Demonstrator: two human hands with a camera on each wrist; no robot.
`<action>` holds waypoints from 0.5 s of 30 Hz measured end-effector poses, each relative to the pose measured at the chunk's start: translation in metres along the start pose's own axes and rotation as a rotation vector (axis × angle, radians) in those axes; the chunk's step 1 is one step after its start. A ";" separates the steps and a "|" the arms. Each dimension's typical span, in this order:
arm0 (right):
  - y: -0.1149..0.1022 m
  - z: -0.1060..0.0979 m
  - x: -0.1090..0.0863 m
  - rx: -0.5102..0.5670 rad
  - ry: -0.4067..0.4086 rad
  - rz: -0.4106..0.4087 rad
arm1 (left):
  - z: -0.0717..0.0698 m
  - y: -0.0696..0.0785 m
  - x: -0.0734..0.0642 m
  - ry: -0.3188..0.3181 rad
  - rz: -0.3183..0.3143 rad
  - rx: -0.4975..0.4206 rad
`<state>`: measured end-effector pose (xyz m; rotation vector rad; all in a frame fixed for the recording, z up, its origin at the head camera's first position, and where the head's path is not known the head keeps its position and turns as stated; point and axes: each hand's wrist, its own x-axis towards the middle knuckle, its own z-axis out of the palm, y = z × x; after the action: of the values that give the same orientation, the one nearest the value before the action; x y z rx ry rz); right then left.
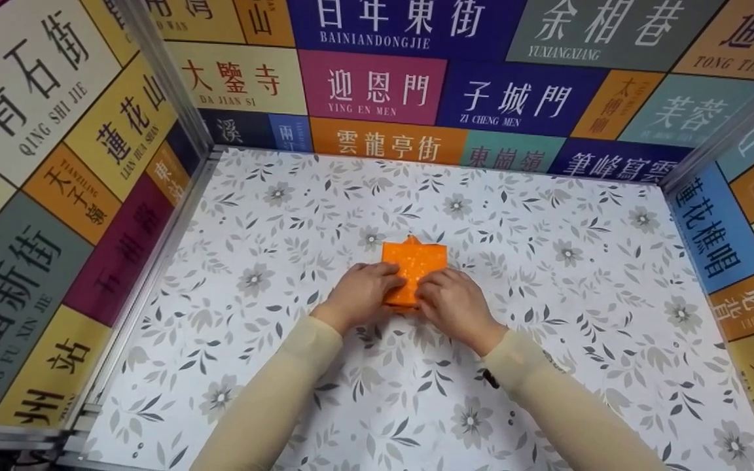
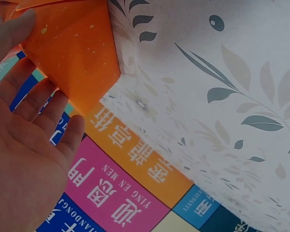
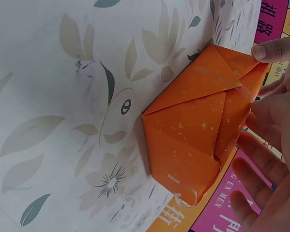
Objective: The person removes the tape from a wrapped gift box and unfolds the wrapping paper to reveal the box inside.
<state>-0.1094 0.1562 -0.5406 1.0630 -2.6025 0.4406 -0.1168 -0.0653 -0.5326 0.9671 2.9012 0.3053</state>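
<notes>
Orange paper packet (image 1: 423, 258): held midway between the tabletop (image 1: 567, 307)'s side edges.
Crossed flaps (image 3: 198, 79): shown from right wrist, hidden from head.
Left hand (image 1: 362, 292): packet grasped, fingers half-spread.
Right hand (image 1: 459, 303): packet corner pinched, lower fingers spread.

Orange folded-paper pkt (image 1: 424, 261), gold-flecked, w/ overlapping flaps (image 3: 198, 82), nr ctr of floral tbl (image 1: 612, 294).
</notes>
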 end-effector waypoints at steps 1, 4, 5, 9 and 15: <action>0.000 0.000 0.001 -0.002 0.001 0.011 | 0.000 0.000 0.000 0.005 0.000 -0.002; -0.001 0.000 0.002 -0.004 0.004 0.030 | 0.000 0.000 0.000 0.009 0.000 0.001; -0.001 0.000 0.002 -0.003 0.007 0.034 | 0.000 0.000 0.000 0.008 0.001 0.002; -0.001 0.000 0.002 -0.003 0.009 0.056 | 0.001 0.000 0.000 0.012 0.004 0.009; -0.002 0.000 0.004 -0.010 -0.017 0.077 | 0.002 0.000 0.000 0.011 0.006 0.003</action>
<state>-0.1108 0.1518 -0.5385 0.9705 -2.6647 0.4369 -0.1164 -0.0656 -0.5348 0.9784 2.9094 0.3078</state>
